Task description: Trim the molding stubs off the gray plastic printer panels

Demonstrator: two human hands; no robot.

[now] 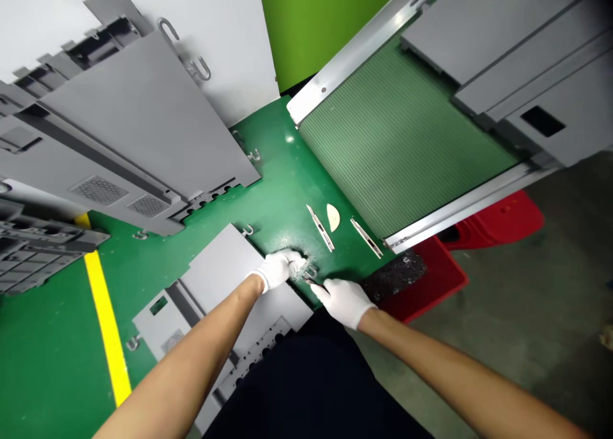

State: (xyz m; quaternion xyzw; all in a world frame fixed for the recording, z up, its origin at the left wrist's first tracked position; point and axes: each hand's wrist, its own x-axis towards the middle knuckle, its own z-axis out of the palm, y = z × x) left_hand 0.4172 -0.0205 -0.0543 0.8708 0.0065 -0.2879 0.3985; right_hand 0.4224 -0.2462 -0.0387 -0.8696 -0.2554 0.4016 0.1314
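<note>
My left hand (278, 270), in a white glove, is at the edge of a grey plastic panel (225, 260). Its fingers are pinched together beside a small grey hook (311, 272); what they grip is too small to make out. My right hand (345, 303), also gloved, is closed around a thin, dark, blade-like tool (312, 281) whose tip points at that hook. Pale shavings (287, 242) are scattered on the green tabletop around the left fingers. Beyond the hands lie two slim, pale knife-like tools (320, 228), (366, 238) and a cream half-round piece (333, 217).
At the left, a large grey panel (148, 113) with hooks stands against a white board (230, 37). A green ribbed conveyor belt (407, 139) carries more grey panels (507, 37) on the right. Below it is a red bin (447, 276). Yellow tape (103, 318) crosses the green surface.
</note>
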